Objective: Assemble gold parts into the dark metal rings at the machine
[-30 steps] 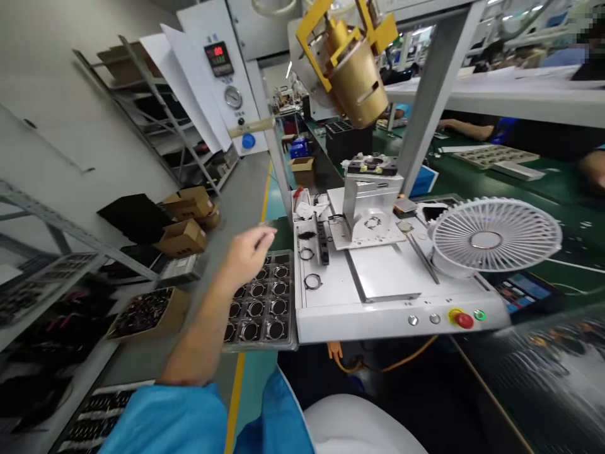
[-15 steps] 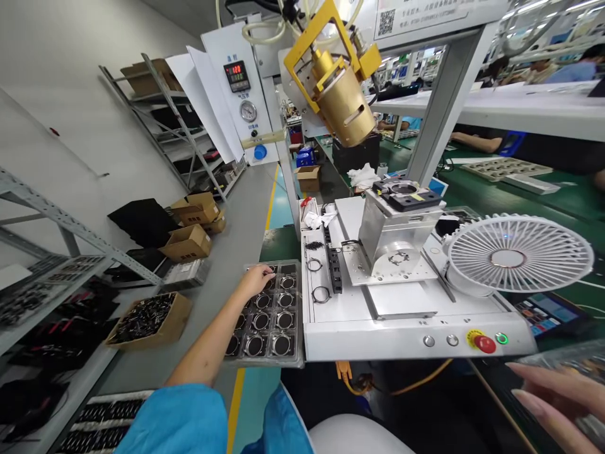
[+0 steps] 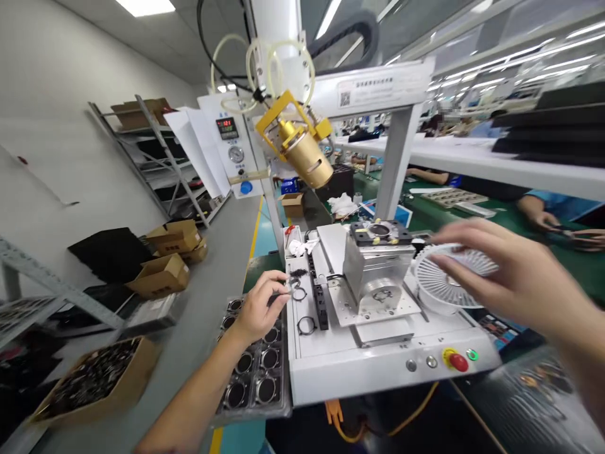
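My left hand (image 3: 261, 306) hovers over the far end of a black tray of round rings (image 3: 258, 369), its fingers pinched on a small dark ring at the white machine base's left edge. Two loose rings (image 3: 305, 325) lie on that white base (image 3: 350, 359). My right hand (image 3: 501, 272) is raised in front of the white fan (image 3: 437, 285), fingers spread and slightly curled, holding nothing that I can see. A metal fixture block with a black top plate (image 3: 379, 234) stands between the two hands, below the gold nozzle head (image 3: 305, 157).
A red stop button (image 3: 457, 361), a green button and two silver buttons line the machine's front. A cardboard box of dark parts (image 3: 92, 378) sits at the lower left. Boxes and shelving stand along the left wall. Other people's hands work at the green bench on the right.
My left hand has lifted from the tray with a ring pinched and moved toward the machine base. My right hand has risen from the lower right corner to the fan. The view has tilted upward.
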Available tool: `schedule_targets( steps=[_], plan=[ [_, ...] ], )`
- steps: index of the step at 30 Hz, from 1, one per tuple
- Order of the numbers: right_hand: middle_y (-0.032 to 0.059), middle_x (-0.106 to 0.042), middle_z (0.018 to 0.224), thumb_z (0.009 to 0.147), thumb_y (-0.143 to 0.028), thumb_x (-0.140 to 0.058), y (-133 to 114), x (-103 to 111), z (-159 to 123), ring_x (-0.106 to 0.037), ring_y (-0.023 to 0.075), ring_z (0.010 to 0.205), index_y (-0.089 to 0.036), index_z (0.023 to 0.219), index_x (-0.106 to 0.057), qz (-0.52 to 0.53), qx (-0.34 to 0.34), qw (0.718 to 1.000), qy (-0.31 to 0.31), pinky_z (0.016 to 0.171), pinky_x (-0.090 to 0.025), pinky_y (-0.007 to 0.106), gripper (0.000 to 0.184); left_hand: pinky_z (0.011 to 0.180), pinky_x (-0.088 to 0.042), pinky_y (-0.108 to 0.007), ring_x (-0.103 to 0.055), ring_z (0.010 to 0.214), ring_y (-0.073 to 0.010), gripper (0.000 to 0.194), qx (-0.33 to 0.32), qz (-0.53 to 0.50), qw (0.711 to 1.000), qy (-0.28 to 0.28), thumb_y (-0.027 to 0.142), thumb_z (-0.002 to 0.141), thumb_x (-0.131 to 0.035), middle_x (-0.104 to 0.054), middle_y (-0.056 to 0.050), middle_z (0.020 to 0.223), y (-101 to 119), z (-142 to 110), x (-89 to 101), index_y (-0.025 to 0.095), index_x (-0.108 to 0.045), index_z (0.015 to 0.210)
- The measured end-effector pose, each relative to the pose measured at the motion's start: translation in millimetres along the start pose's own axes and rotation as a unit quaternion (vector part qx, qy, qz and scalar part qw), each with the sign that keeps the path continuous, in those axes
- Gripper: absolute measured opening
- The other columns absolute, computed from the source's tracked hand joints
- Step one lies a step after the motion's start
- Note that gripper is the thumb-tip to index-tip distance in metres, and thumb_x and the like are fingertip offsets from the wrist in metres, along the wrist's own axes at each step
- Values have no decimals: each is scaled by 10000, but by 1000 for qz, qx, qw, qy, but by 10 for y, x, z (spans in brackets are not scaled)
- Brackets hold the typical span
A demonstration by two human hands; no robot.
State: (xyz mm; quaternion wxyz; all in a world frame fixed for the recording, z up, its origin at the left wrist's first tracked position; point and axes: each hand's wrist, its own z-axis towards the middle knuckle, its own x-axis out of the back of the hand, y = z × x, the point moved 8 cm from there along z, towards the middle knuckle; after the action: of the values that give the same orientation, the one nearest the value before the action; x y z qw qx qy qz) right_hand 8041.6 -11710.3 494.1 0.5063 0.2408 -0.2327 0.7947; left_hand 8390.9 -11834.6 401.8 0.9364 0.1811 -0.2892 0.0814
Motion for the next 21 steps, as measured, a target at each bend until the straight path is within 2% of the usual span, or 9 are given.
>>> schedule_targets(
  steps=[2, 4, 6, 8, 11, 13, 15, 18, 21],
  plan=[
    [131, -713, 1223, 986, -448, -591, -6, -184, 451, -677, 293, 1161, -216, 1106, -715, 12, 19, 999, -42, 1007, -560, 477, 289, 1023, -577, -384, -694, 1190, -216, 50, -21, -29, 999, 7, 167, 1016, -579, -654, -128, 1313, 145, 173, -36, 213, -596, 1023],
    [129, -698, 1333, 941, -383, -632, 77, -435, 752, -648, 300, 1257, -197, 1166, -725, 29, 3, 991, -129, 1087, -526, 481, 307, 1058, -572, -401, -694, 1219, -212, 71, -33, -57, 998, 16, 145, 1009, -577, -643, -133, 1372, 249, 340, -50, 216, -579, 1014],
    [95, -729, 1304, 902, -308, -658, 159, -648, 908, -678, 281, 1216, -211, 1197, -736, 44, -24, 976, -213, 1057, -546, 435, 320, 1076, -565, -411, -684, 1245, -212, 79, -39, -75, 996, 29, 147, 1002, -581, -659, -129, 1379, 333, 521, -43, 216, -565, 967],
    [59, -775, 1185, 886, -259, -662, 178, -779, 974, -724, 249, 1089, -226, 1182, -752, 54, -38, 960, -273, 969, -572, 379, 311, 1082, -557, -417, -671, 1272, -222, 101, -48, -80, 995, 42, 171, 995, -590, -684, -129, 1368, 419, 728, -36, 215, -554, 912],
    [33, -795, 1064, 854, -229, -685, 109, -837, 1023, -737, 218, 963, -217, 1089, -775, 64, -24, 953, -295, 874, -565, 328, 252, 1041, -553, -396, -705, 1195, -220, 140, -48, -64, 996, 49, 221, 988, -596, -742, -113, 1269, 531, 1090, -80, 215, -558, 853],
    [27, -794, 1016, 810, -216, -710, 78, -835, 1041, -733, 208, 912, -208, 1023, -776, 73, -11, 958, -277, 835, -557, 314, 222, 1000, -550, -372, -725, 1113, -210, 165, -39, -52, 997, 35, 260, 988, -591, -769, -92, 1179, 582, 1345, -173, 215, -577, 830],
    [31, -790, 989, 787, -220, -717, 105, -803, 1050, -730, 204, 891, -201, 991, -762, 93, -8, 970, -227, 830, -557, 317, 210, 968, -545, -350, -726, 1072, -206, 189, -25, -40, 999, 11, 305, 987, -597, -773, -79, 1138, 614, 1587, -313, 214, -604, 822],
    [66, -789, 1052, 805, -267, -713, 289, -631, 982, -741, 220, 984, -191, 1065, -721, 162, -47, 983, -78, 925, -571, 358, 272, 922, -532, -336, -719, 1043, -221, 232, 15, 6, 999, -32, 378, 970, -639, -771, -67, 1118, 625, 1893, -569, 214, -637, 805],
    [103, -787, 1074, 826, -351, -735, 495, -406, 631, -751, 243, 1014, -189, 1157, -668, 238, -122, 962, 56, 961, -594, 421, 375, 809, -508, -338, -723, 929, -259, 404, 87, 101, 985, -112, 513, 995, -596, -769, -65, 925, 594, 2084, -848, 218, -637, 722]
  ],
)
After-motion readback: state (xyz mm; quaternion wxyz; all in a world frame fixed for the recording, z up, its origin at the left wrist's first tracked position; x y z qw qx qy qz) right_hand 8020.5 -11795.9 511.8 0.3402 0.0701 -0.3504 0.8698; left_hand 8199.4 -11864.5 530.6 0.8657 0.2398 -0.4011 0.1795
